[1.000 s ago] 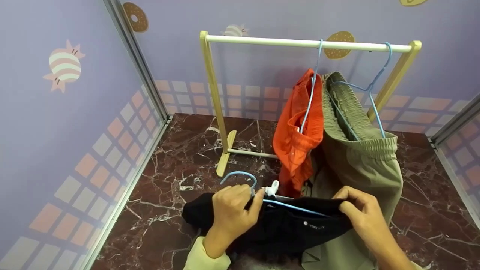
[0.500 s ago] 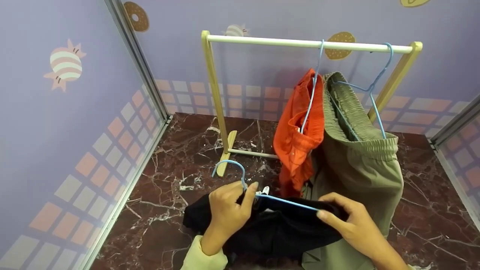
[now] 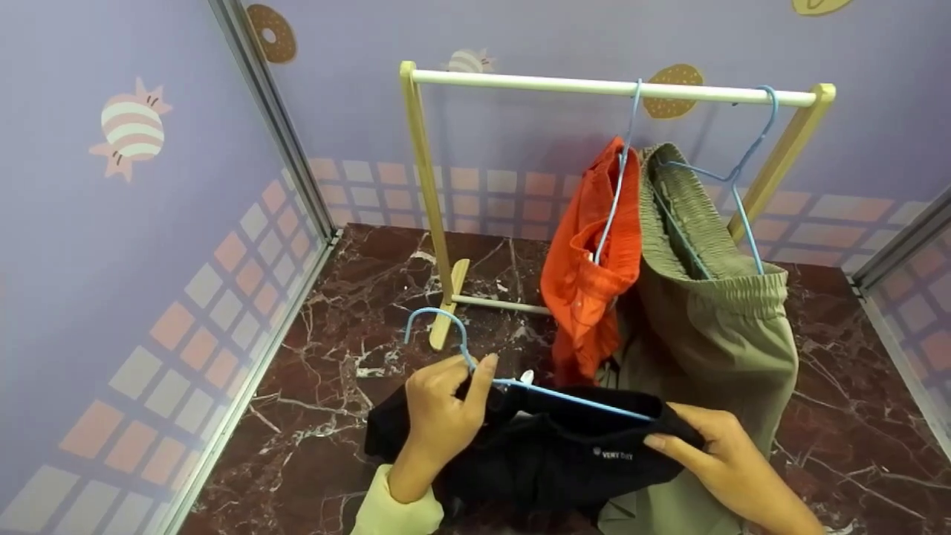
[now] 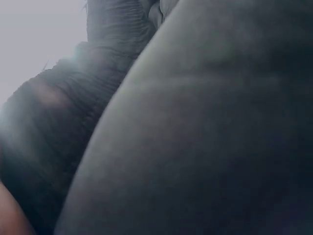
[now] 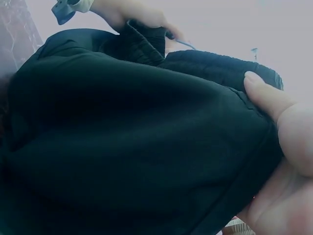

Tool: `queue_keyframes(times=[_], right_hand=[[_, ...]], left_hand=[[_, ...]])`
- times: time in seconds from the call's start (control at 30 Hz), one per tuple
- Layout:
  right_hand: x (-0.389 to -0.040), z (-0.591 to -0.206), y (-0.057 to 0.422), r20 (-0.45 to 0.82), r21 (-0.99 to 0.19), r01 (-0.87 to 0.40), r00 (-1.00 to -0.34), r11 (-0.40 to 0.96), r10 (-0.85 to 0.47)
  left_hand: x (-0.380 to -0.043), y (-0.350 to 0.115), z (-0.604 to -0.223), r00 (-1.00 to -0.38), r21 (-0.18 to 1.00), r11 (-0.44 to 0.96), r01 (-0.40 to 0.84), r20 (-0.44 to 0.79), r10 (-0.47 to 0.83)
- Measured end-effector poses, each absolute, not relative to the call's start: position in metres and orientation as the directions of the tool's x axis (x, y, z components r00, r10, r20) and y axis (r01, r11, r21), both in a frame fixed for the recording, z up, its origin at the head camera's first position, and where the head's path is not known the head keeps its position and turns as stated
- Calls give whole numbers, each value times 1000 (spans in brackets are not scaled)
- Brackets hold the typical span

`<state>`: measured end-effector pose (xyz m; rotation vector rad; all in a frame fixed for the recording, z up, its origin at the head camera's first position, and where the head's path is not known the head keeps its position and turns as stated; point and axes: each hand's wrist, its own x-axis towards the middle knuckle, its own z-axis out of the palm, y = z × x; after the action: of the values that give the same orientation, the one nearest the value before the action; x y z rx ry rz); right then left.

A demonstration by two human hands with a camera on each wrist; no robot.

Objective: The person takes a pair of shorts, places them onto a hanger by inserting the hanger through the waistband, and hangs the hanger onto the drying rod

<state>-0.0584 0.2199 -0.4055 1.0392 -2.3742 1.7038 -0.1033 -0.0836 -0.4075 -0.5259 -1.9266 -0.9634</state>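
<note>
In the head view, my left hand (image 3: 446, 405) grips a light blue hanger (image 3: 579, 400) just below its hook, at the waist of a pair of black pants (image 3: 542, 461). The hanger's right arm lies inside the open waistband. My right hand (image 3: 717, 453) pinches the waistband's right end, thumb on the outer side near small white lettering. From the right wrist view, my right thumb (image 5: 266, 95) presses on the black pants (image 5: 132, 132) by the elastic edge. Dark cloth (image 4: 195, 127) fills most of the left wrist view, so the left fingers' hold is hidden there.
Ahead stands a wooden rack with a white rail (image 3: 520, 82). Red-orange shorts (image 3: 594, 253) and khaki pants (image 3: 728, 334) hang on its right half from blue hangers. Patterned wall panels border the dark marbled floor (image 3: 312, 386).
The hanger's hook has shifted left and upward with my left hand. My right hand moved in to the hanger's arm, then back out to the waistband's right end, and the lettering shows again.
</note>
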Motion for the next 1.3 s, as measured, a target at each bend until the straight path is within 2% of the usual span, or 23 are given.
queue_keyframes(times=[0.23, 0.5, 0.6, 0.93, 1.3], right_hand=[[-61, -402, 209, 450, -739, -625, -735, 250, -507], [-62, -398, 194, 410, -674, -612, -775, 414, -480], [-61, -399, 191, 431, -652, -614, -783, 445, -449], [-65, -406, 194, 597, -557, -731, -682, 395, -422], [-66, -401, 211, 653, -565, -745, -666, 355, -359]], left_hand=[[-102, -82, -406, -503, 365, 646, 670, 864, 34], [-100, -80, -407, -522, 354, 677, 645, 852, 51], [-100, -80, -408, -528, 361, 677, 641, 848, 48], [-100, -83, -407, -548, 381, 640, 667, 833, 75], [-103, -95, -407, -580, 409, 618, 672, 809, 94]])
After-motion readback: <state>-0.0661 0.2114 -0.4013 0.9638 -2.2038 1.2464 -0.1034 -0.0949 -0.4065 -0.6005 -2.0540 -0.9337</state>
